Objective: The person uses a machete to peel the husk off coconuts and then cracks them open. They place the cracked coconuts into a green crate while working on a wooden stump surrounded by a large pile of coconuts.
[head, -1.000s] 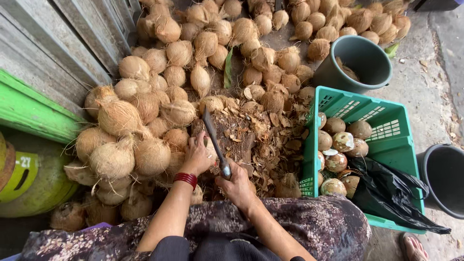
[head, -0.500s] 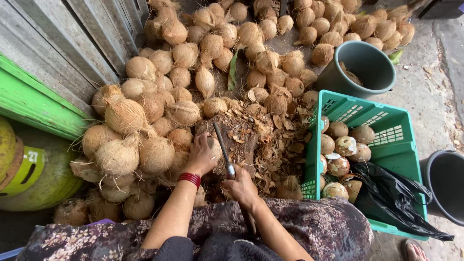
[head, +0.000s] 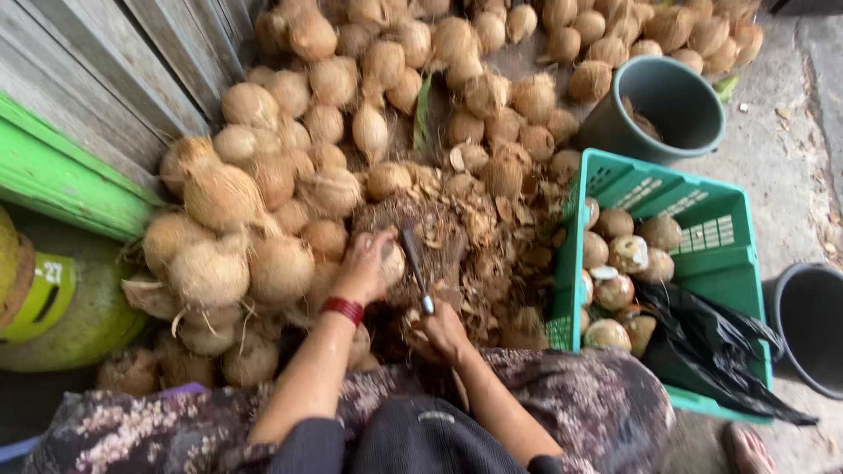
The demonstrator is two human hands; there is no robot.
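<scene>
Left hand (head: 364, 268) clasping a hard, heavy, fibrous coconut (head: 391, 261) around its middle; right hand (head: 442, 331) fingers closed on the knife (head: 414, 268) handle.

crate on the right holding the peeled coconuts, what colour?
Green: the slotted plastic crate, seen clearly in the head view.
</scene>
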